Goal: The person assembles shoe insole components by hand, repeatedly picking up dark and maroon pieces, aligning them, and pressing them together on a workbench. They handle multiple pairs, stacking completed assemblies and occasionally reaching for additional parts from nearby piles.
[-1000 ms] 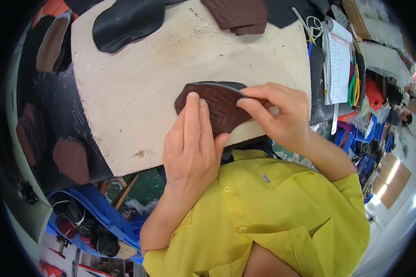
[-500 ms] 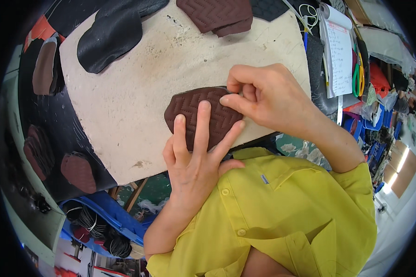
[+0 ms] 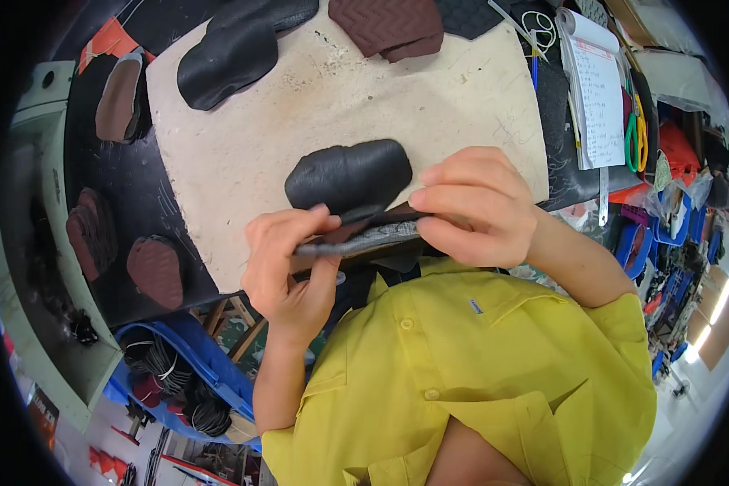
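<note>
Close to my shirt, my left hand and my right hand pinch a padded leather piece between thumbs and fingers, one at each end. It is lifted and tilted nearly edge-on. A grey fabric-like edge shows, and its upper edge gapes a little from a dark layer. Just beyond the hands, a smooth black leather piece of rounded outline lies flat on the pale board. The quilted face of the held piece is turned out of sight.
Black leather pieces and brown quilted pieces lie at the board's far side. Brown stacks rest on the black table to the left. A notepad and scissors are at right. A blue bin with dark bundles stands below left.
The brown quilted piece lay flat under my hands; a padded piece is now raised and tilted between both hands. The black leather piece beneath is uncovered. The view has shifted slightly.
</note>
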A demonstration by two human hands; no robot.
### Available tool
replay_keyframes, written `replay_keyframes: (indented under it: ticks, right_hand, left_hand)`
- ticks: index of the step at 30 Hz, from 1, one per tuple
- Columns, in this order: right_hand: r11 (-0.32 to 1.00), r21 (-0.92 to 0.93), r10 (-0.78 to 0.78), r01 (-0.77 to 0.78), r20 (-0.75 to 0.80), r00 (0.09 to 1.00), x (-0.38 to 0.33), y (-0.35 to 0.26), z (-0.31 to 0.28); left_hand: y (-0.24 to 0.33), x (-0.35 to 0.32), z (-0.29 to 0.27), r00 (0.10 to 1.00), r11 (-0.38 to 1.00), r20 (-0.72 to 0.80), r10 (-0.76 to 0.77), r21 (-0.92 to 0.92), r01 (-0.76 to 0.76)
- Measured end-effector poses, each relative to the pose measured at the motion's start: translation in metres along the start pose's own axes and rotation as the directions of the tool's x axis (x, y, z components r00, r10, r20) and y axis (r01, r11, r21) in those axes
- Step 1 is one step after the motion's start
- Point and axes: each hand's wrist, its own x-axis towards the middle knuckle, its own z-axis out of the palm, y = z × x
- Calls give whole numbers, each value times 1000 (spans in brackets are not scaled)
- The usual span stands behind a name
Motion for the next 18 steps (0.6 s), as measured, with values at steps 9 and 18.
replay_keyframes:
  ticks: [9, 18]
  right_hand:
    - [934, 324, 82, -150, 214, 973, 32, -24, 0]
    - [972, 232, -37, 24, 53, 998, 23, -24, -5]
  left_hand:
    - [17, 4, 3, 954, 957, -90, 286, -10, -289]
    - [17, -5, -5, 918, 922, -105, 382, -19, -386]
